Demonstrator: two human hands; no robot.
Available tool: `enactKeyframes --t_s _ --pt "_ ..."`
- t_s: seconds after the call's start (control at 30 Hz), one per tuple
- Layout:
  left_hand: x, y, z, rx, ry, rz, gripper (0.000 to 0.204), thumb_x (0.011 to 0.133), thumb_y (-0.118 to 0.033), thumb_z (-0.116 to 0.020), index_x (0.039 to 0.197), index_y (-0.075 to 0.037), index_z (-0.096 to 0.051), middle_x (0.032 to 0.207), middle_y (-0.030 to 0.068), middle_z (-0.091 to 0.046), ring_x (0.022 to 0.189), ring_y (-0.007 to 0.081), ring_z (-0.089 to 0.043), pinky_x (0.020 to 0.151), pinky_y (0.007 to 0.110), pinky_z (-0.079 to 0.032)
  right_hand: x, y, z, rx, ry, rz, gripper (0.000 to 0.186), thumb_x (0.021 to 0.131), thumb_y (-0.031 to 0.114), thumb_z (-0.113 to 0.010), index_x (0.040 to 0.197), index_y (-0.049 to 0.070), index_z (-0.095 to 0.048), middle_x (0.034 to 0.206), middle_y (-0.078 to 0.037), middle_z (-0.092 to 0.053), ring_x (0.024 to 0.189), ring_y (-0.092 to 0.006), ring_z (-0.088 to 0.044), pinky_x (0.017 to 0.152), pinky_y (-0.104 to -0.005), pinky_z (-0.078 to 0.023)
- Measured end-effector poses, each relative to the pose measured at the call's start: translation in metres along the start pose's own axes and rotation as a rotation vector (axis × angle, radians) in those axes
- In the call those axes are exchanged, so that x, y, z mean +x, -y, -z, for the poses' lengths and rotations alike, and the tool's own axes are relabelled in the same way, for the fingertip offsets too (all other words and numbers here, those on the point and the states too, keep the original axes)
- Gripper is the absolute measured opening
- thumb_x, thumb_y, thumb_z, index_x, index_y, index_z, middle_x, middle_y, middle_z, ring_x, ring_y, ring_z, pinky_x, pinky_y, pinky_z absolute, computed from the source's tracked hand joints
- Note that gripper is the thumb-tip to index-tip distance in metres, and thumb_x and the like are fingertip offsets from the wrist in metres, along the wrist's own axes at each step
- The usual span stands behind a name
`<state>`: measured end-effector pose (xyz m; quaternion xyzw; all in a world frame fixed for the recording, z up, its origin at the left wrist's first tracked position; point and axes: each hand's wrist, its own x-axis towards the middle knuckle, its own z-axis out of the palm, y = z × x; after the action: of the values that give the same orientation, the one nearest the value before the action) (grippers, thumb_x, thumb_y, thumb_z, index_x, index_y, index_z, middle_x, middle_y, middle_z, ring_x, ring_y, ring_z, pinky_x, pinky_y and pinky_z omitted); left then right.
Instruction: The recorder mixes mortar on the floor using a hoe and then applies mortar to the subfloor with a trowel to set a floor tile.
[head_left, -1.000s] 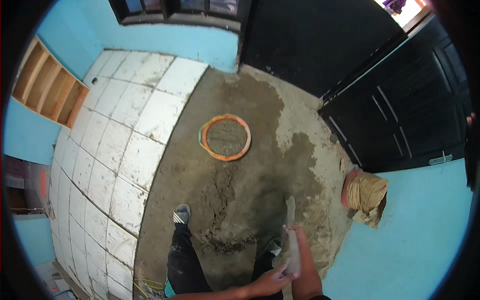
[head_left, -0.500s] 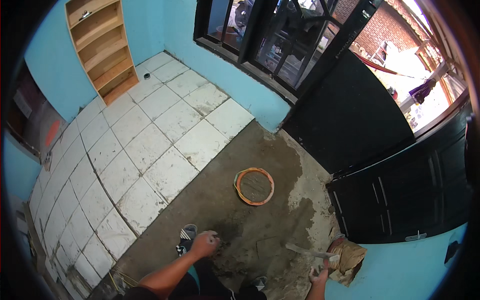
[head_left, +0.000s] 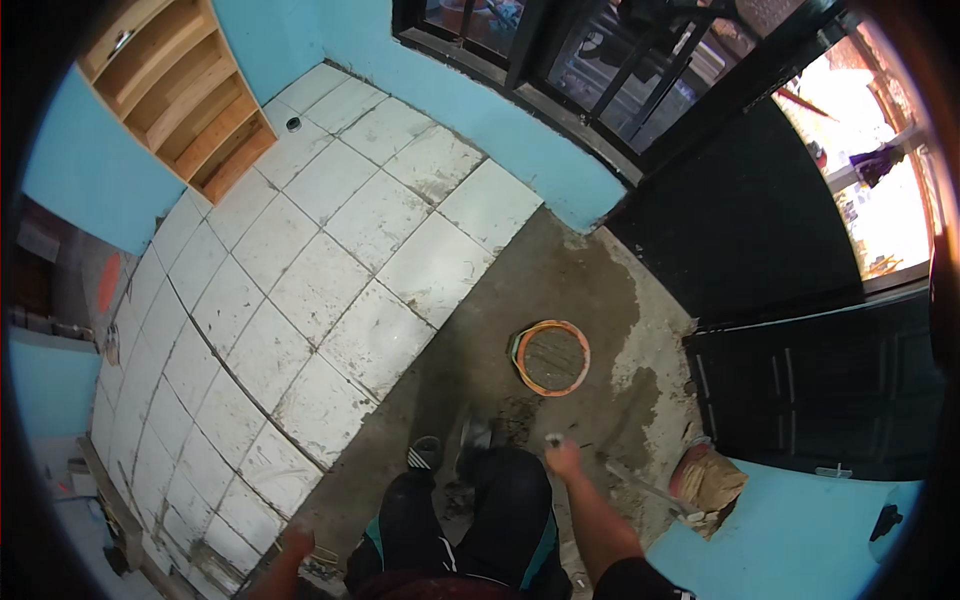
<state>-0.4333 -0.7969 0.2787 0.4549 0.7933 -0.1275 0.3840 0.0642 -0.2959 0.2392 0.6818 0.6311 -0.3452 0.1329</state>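
Grey mortar bed [head_left: 560,300], damp and dark in patches, covered the untiled part of the floor under the person.

Item 1. Legs, two, in dark trousers, one striped sandal [head_left: 425,453] showing at the left foot. The person stood on the bare bed, clear of the laid tiles, probably so as not to press on fresh work.

Item 2. Right hand [head_left: 566,458], one, reached forward and low over the mortar, closed round something small and pale; what it gripped was too small to tell. Just beyond it a long thin tool [head_left: 640,485] lay flat on the bed, apart from the hand, its far end near the sack.

Item 3. Left hand [head_left: 296,541], one, hung low at the picture's lower edge beside the left leg, over the boundary of tile and mortar. Whether it was open or closed could not be told.

Item 4. Sack [head_left: 710,478], one, tan, slumped against the blue wall at the right, seemingly kept within reach of the working patch.

Item 5. Basin [head_left: 551,357], one, round, orange-rimmed, set on the mortar ahead of the feet, well apart from both hands.

Item 6. White floor tiles [head_left: 330,270], many, smeared with grey, laid in rows from the left wall up to the mortar's edge.

Item 7. Wooden shelf unit [head_left: 180,90], one, against the far blue wall.

Item 8. Black doors [head_left: 800,390], at the right.
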Motion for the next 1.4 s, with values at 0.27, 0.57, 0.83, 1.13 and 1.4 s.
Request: enactKeyframes --t_s 0.27,0.57,0.83,1.13,1.4 --pt "0.078 -0.016 0.076 -0.331 0.284 0.445 0.025 0.087 -0.032 -0.056 0.093 -0.011 -0.067 0.089 0.0186 -0.066 0.085 0.0366 -0.063 0.077 0.049 -0.051 0.240 0.132 -0.012 -0.588 0.575 0.170 0.050 0.087 0.036 -0.061 0.130 0.010 -0.055 0.131 -0.015 -0.055 0.120 -0.0325 -0.053 0.101 -0.0460 -0.043" --pt "0.174 -0.113 0.130 -0.573 0.280 0.844 0.027 0.087 -0.033 -0.057 0.101 -0.012 -0.067 0.100 0.0158 -0.066 0.095 0.0306 -0.062 0.082 0.046 -0.050 0.439 0.119 -0.097 -1.045 0.422 0.631 0.044 0.091 0.036 -0.055 0.128 0.013 -0.061 0.146 -0.006 -0.043 0.140 -0.0277 -0.031 0.112 -0.0531 -0.025" --pt "-0.045 -0.183 0.094 -0.153 0.504 0.484 0.030 0.088 -0.034 -0.058 0.108 -0.014 -0.067 0.110 0.0133 -0.065 0.105 0.0253 -0.061 0.087 0.044 -0.050 0.410 0.055 -0.019 -1.178 0.747 0.571 0.024 0.090 0.023 -0.056 0.100 0.010 -0.074 0.097 -0.012 -0.070 0.091 -0.0287 -0.066 0.086 -0.0461 -0.048" --pt "-0.086 -0.259 0.175 -1.008 -0.010 1.218 0.033 0.085 -0.027 -0.061 0.111 -0.006 -0.064 0.102 0.0151 -0.067 0.094 0.0311 -0.066 0.081 0.040 -0.054 0.350 0.058 0.058 -1.222 0.679 0.486 0.027 0.074 0.028 -0.069 0.093 0.009 -0.072 0.100 -0.013 -0.070 0.096 -0.0292 -0.067 0.084 -0.0435 -0.051" --pt "-0.262 -0.259 0.115 -0.732 0.058 1.375 0.031 0.077 -0.027 -0.064 0.103 -0.010 -0.069 0.104 0.0165 -0.069 0.101 0.0316 -0.066 0.088 0.039 -0.052 0.262 0.107 0.151 -0.984 0.545 0.615 0.033 0.080 0.032 -0.060 0.094 0.005 -0.070 0.101 -0.017 -0.069 0.097 -0.0355 -0.065 0.083 -0.0483 -0.051"
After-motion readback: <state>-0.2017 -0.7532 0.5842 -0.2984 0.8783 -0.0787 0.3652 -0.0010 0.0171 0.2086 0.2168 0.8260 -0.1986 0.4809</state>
